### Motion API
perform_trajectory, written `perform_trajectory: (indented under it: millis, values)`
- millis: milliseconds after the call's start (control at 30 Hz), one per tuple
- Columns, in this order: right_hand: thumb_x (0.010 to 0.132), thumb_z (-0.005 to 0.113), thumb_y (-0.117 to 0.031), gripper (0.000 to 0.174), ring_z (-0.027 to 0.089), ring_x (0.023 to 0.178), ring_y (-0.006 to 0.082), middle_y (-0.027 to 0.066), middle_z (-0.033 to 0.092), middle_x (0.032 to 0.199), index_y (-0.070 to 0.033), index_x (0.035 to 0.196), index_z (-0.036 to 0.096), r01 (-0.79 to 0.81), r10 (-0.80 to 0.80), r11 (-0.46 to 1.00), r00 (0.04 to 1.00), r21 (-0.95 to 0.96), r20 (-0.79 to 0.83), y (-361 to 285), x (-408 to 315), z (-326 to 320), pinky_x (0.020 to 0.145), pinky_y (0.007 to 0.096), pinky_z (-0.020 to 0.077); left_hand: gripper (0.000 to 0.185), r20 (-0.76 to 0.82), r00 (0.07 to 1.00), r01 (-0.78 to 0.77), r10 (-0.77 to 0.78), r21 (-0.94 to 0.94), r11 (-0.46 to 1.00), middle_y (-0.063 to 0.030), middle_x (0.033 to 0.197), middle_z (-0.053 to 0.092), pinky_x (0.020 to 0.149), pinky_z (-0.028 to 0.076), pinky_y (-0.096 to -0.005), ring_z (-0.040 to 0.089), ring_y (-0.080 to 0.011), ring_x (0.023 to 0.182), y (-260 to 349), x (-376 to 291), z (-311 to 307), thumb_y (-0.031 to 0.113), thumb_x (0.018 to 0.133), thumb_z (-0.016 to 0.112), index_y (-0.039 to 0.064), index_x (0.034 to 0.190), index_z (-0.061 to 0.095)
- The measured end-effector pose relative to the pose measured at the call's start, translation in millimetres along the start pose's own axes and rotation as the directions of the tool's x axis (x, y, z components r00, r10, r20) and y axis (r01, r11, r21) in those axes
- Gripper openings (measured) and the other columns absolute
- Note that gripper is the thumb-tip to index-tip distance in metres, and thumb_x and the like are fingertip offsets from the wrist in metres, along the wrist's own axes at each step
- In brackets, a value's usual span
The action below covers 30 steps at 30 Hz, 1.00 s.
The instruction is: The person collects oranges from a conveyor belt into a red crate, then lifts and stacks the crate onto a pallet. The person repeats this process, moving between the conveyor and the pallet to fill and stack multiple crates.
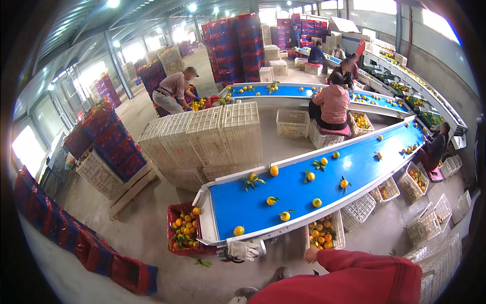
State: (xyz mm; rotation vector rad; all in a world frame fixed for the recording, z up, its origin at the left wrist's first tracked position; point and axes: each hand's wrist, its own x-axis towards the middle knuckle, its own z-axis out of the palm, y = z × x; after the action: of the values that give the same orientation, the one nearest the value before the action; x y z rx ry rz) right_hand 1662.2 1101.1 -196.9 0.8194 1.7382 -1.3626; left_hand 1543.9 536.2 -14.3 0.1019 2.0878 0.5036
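My right hand (311,255), bare below a red sleeve, hangs with curled fingers beside a white crate (340,224) of oranges; I see nothing in it, but its inner side is hidden. At the bottom edge, where the other red sleeve ends, a pale shape (237,300) looks like my gloved left hand, mostly cut off. A white knit glove (243,250) lies on the near end of the conveyor. Oranges, some with leaves, are spread over the blue conveyor belt (243,205). A red-lined crate (177,209) of oranges stands under the belt's left end.
Stacked white crates (241,129) stand behind the belt. More crates (357,212) line its near side. Several people sit along the conveyors; one in pink (331,100) sits behind this belt. Another person (174,89) bends over a crate at the upper left. Blue-and-red crates (87,247) run along the left.
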Motion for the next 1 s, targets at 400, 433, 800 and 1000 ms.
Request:
perform_trajectory:
  millis: [400,433,800,1000]
  values:
    - [0.097,0.073,-0.035,0.027,0.083,0.1,0.0283,0.0071,0.086,0.108,-0.016,0.11,0.087,0.235,-0.324,0.779,0.945,-0.581,-0.052,-143.7,-0.2,110.4,0.089,0.0465,0.0671,0.055,-0.416,0.894,0.184,-0.167,0.003,0.983,-0.0208,0.122,0.084,0.108,0.059,-0.0553,0.078,-0.0414,0.122,-113.8,23.3,-44.7,0.058,0.102,0.059,0.014,0.113,0.088]
    - [0.095,0.073,-0.037,0.028,0.082,0.104,0.0307,0.0076,0.086,0.111,-0.017,0.109,0.087,0.284,-0.43,0.495,0.901,-0.821,0.053,-149.6,7.1,119.8,0.092,0.049,0.0669,0.054,-0.464,0.866,0.215,-0.188,0.006,0.977,-0.0203,0.12,0.086,0.107,0.059,-0.0552,0.079,-0.0409,0.12,-127.5,11.1,-51.7,0.057,0.102,0.058,0.013,0.11,0.089]
    - [0.104,0.072,-0.016,0.018,0.083,0.082,0.0207,0.0099,0.084,0.098,-0.003,0.115,0.079,0.049,-0.052,0.99,0.999,-0.134,-0.015,-251.5,-18.7,228.4,0.065,0.0378,0.0653,0.058,-0.261,0.911,0.164,-0.319,-0.48,0.862,-0.0245,0.133,0.08,0.113,0.055,-0.0511,0.073,-0.0445,0.132,-272.7,-10.6,-102.8,0.058,0.104,0.062,0.01,0.129,0.083]
    - [0.102,0.074,-0.023,0.019,0.081,0.078,0.0187,0.0069,0.083,0.094,-0.008,0.11,0.08,0.083,-0.07,0.964,0.996,-0.252,0.058,-307.7,38.2,225.0,0.061,0.0376,0.0624,0.053,-0.144,0.898,0.243,-0.416,-0.626,0.741,-0.0234,0.125,0.084,0.104,0.059,-0.0529,0.078,-0.0455,0.121,-300.3,-17.7,-67.6,0.049,0.1,0.065,0.01,0.133,0.082]
